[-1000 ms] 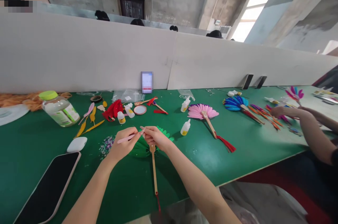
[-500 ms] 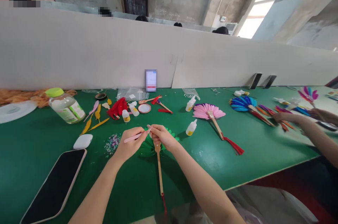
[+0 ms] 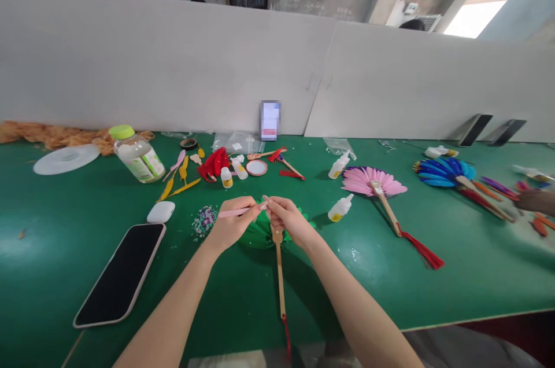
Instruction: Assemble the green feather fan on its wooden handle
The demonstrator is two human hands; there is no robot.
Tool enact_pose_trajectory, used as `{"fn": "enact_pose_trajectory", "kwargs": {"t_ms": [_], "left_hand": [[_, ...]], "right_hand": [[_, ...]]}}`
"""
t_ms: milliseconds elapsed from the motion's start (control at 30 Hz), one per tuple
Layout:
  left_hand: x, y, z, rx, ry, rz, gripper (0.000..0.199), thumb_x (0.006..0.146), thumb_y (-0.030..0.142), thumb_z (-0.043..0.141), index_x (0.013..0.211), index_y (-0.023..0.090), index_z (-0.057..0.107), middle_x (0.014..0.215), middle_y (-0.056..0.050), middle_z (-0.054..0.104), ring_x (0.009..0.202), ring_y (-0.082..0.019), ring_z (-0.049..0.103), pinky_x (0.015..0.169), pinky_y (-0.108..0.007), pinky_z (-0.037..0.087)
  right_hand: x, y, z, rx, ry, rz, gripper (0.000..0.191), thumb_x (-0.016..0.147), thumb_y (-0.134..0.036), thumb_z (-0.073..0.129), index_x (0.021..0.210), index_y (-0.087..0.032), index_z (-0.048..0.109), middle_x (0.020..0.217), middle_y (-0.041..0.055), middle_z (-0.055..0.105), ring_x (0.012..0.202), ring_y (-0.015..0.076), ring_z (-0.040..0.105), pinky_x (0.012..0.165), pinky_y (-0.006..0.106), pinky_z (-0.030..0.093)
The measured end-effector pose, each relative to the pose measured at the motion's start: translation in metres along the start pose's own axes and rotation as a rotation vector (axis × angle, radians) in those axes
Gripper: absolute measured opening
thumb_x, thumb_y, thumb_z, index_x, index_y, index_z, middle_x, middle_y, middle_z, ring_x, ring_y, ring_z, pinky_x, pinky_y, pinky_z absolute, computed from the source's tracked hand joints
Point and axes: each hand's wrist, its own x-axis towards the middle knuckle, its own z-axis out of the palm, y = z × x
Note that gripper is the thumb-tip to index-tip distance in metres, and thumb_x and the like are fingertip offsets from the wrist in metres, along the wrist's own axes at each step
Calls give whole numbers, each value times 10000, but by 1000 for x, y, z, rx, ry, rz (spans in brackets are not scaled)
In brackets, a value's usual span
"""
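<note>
My left hand (image 3: 234,222) is closed around a slim pink pen-like tool (image 3: 233,213), its far end hidden by the fingers. Fingertips of my right hand (image 3: 289,219) are pinched together and meet those of the left; anything between them is too small to make out. Beneath both hands lies a green feather fan (image 3: 255,236), partly covered. Its wooden handle (image 3: 280,275) points toward me and ends in a red tassel (image 3: 287,336). Left of my hands is a small heap of shiny purple and pale bits (image 3: 204,222).
On the right lie a pink feather fan (image 3: 363,181), a blue feather fan (image 3: 444,172), glue bottles (image 3: 340,208) and another person's hand (image 3: 537,200). Red feathers (image 3: 214,164), a clear jar (image 3: 141,158), a white case (image 3: 161,212) and a phone (image 3: 121,275) are leftward.
The view has turned left and down, so things appear shifted right. My hands stay together over the green fan, with the pink tool still in the left.
</note>
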Motion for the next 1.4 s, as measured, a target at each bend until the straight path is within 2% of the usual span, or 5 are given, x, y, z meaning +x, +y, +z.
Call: {"fn": "enact_pose_trajectory", "kwargs": {"t_ms": [467, 667, 767, 1000, 1400], "left_hand": [[2, -10, 7, -296, -11, -167, 348, 817, 388, 513, 552, 163, 496, 428, 69, 317, 399, -50, 260, 398, -222, 182], [1, -1, 5, -125, 1, -91, 337, 817, 341, 523, 537, 154, 511, 471, 51, 390, 443, -52, 330, 436, -222, 236], [1, -1, 6, -140, 11, -105, 346, 817, 348, 522, 532, 153, 510, 457, 53, 379, 430, -51, 321, 430, -224, 232], [2, -9, 15, -544, 37, -221, 325, 775, 349, 570, 526, 152, 500, 369, 78, 294, 346, -32, 237, 388, -222, 150], [2, -8, 29, -1031, -10, -312, 334, 741, 283, 588, 501, 158, 392, 313, 103, 242, 291, -17, 224, 423, -204, 257]], "right_hand": [[-4, -5, -3, 44, -38, 41, 377, 807, -479, 523, 629, -171, 401, 511, -93, 184, 426, 43, 116, 379, 186, 82], [-2, -4, -3, 54, -21, 45, 377, 793, -476, 549, 624, -170, 409, 497, -101, 166, 410, 38, 112, 370, 183, 83], [-2, -4, -2, 46, -10, 37, 382, 786, -484, 554, 622, -170, 412, 489, -101, 175, 405, 37, 120, 367, 182, 89], [-5, -7, -1, 67, -62, -4, 391, 796, -484, 542, 608, -167, 410, 488, -100, 162, 404, 37, 110, 372, 187, 79], [-9, -11, 1, 121, -153, -75, 381, 841, -425, 507, 590, -164, 386, 509, -84, 211, 414, 37, 135, 396, 204, 82]]}}
